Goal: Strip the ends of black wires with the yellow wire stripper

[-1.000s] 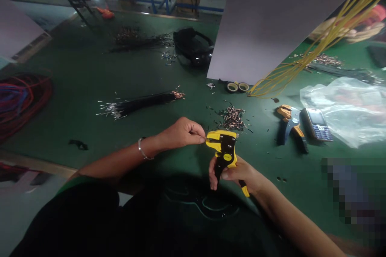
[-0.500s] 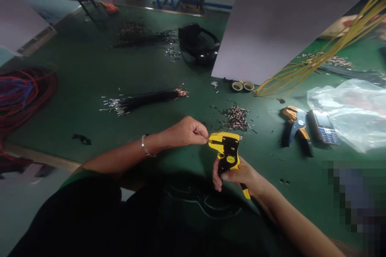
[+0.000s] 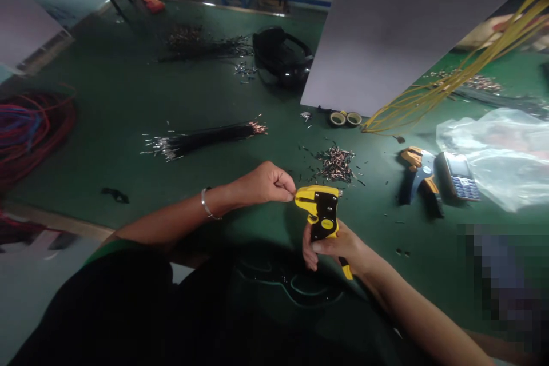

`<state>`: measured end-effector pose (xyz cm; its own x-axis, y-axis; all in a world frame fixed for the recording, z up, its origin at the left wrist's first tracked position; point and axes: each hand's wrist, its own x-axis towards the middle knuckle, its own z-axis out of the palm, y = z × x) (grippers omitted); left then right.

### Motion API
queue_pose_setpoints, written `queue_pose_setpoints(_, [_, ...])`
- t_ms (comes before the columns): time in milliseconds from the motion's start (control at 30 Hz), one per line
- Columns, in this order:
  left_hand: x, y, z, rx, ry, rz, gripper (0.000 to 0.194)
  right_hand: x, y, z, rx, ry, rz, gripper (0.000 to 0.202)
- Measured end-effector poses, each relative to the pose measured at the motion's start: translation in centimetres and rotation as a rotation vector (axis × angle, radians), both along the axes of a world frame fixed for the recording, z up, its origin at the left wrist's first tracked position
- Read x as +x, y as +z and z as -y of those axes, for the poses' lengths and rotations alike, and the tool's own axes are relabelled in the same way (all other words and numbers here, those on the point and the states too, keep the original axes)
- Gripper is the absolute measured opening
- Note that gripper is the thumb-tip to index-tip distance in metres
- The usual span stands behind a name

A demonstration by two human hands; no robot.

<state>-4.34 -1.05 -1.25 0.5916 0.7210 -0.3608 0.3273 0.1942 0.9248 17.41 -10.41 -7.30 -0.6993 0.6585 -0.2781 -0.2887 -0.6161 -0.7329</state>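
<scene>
My right hand [image 3: 332,245] is wrapped round the grip of a yellow and black wire stripper [image 3: 319,206], whose jaws point left. At those jaws, my left hand [image 3: 271,183] is closed in a pinch, with thumb and fingertips right at the tool's front. A thin wire seems to be between them, mostly hidden by the fingers. Just beyond the tool lies a pile of short dark and copper-coloured scraps [image 3: 335,163]. To the left, past my left hand, a bundle of black wires [image 3: 210,138] has silvery ends on one side and bare copper ends on the other.
On the green table [image 3: 107,143], a second wire stripper [image 3: 422,174] and a keypad phone [image 3: 461,177] lie right, by a clear plastic bag [image 3: 506,154]. Tape rolls [image 3: 345,119] and yellow wires [image 3: 450,83] are beyond. Red and blue wire coils [image 3: 34,137] sit left.
The view has shifted slightly, so the table's things appear a little higher. Both hands and the wire stripper keep nearly the same pose.
</scene>
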Motion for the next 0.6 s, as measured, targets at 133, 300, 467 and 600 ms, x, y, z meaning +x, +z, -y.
queue_pose_setpoints(133, [0.05,-0.08,0.02,-0.007,0.014,0.002,0.008,-0.12,-0.03,0.3,-0.019,-0.024,0.017,0.022])
queue_pose_setpoints(300, [-0.02,-0.44,-0.22,-0.004,-0.001,0.001,0.008,-0.38,0.22,0.34,-0.016,-0.043,0.08,0.025])
queue_pose_setpoints(467, [-0.14,-0.73,-0.4,0.0,-0.033,0.015,0.009,-0.47,-0.21,0.53,0.032,-0.047,0.172,0.028])
queue_pose_setpoints(600, [-0.16,-0.8,-0.3,-0.017,-0.062,0.019,0.007,-0.37,-0.77,0.89,0.073,-0.04,0.298,0.033])
